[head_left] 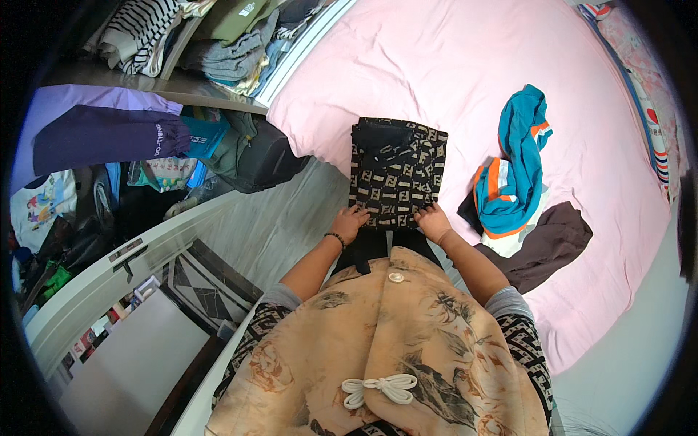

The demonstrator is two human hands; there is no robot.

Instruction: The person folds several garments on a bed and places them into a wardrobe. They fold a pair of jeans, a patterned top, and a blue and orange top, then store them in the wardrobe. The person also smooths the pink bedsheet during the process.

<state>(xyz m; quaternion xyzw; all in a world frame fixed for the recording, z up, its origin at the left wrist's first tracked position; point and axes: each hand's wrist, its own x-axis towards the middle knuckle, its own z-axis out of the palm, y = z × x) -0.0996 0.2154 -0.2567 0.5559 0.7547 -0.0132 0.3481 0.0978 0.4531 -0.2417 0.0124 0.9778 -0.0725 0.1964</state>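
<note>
A black garment with a beige repeating pattern lies folded into a rectangle at the near edge of the pink bed. Its kind cannot be told from the folds; a plain black patch shows near its top. My left hand is closed on the lower left corner, a dark bead bracelet on the wrist. At the lower right corner my right hand pinches the fabric between thumb and fingers. To the right, a crumpled teal garment with orange and white trim rests beside a dark brown garment.
The pink bed sheet spreads ahead and to the right. On the left an open wardrobe holds folded clothes on a shelf, with purple trousers hanging over its edge. A white sliding door frame stands nearer, above the grey floor.
</note>
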